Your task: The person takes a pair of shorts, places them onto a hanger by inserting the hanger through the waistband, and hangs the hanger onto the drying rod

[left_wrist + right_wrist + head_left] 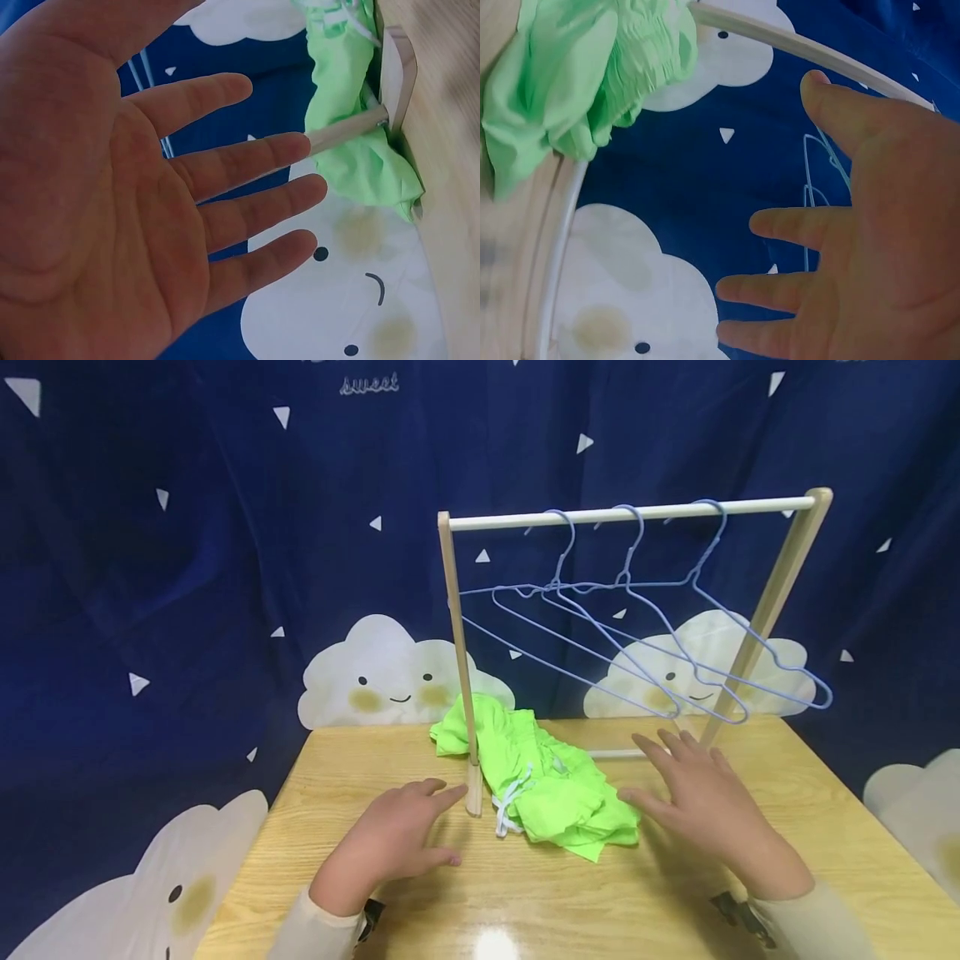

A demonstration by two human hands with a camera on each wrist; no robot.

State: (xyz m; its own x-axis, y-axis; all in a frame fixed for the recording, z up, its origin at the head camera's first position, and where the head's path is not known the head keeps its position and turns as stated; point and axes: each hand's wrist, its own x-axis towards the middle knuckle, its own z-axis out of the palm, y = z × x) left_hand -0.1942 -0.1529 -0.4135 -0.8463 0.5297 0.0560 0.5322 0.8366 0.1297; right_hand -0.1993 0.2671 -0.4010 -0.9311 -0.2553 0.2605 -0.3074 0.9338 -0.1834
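A left hand (401,835) and a right hand (701,789), fingers spread and holding nothing, flank a crumpled green garment (577,802) on a wooden table (360,768). The cloth lies partly behind the near-left post (461,652) of a rack (517,522) bearing blue hangers (633,556). It looks light, limp and soft, hard to damage but apt to sag and bunch. The gathered waistband (649,60) appears the surest hold, pinched at either side; the loose white drawstring (512,797) seems a poorer grip, liable to slide.
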